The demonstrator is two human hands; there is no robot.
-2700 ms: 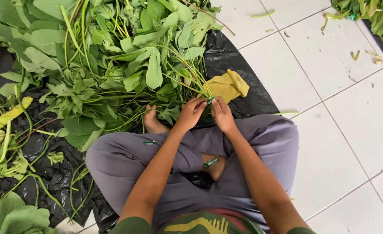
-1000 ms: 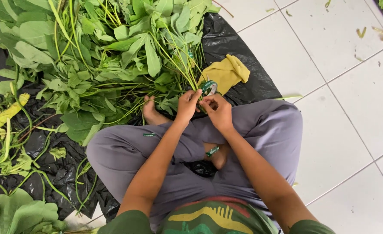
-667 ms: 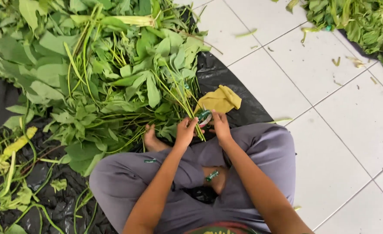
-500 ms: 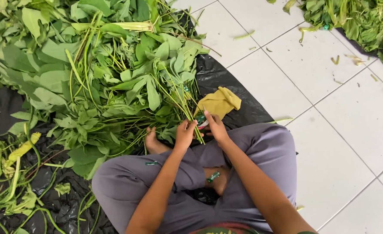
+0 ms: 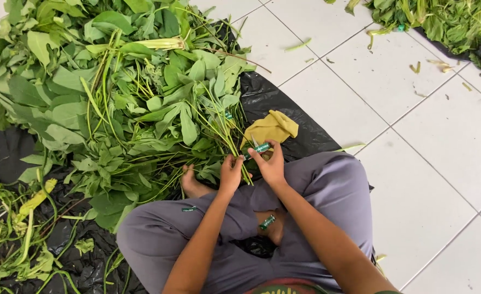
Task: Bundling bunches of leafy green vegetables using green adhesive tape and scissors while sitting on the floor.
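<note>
So over at the left edge of the black plastic sheet (image 5: 284,103) there was a scrappy heap of trimmings (image 5: 17,228), limp yellowish stems and bits, kept apart from the good stuff, probably so rejects didn't get mixed back in. Next to that, covering most of the sheet, sat the big pile of leafy greens (image 5: 115,103), stems mostly pointing toward the person, which looked handy for pulling a handful straight into the lap. The person sat cross-legged in grey trousers (image 5: 316,190) at the sheet's near edge, one bare foot (image 5: 192,186) poking out right against the pile. The left hand (image 5: 230,175) was closed around the stems of a small bunch (image 5: 227,136), pinching them together low down so they stayed gathered. The right hand (image 5: 270,163) was just beside it, fingers clamped on a green strip of tape (image 5: 260,147) held up at the stem ends, apparently stretched against the bunch where the other hand squeezed. A couple more of those green strips (image 5: 267,222) lay in the lap within easy reach. Just past the hands a crumpled yellow cloth (image 5: 272,128) rested on the sheet's right edge. Further right was bare white tile floor (image 5: 414,163) with stray scraps, and at the far right corner another heap of greens (image 5: 442,22) on its own dark sheet, well apart.
</note>
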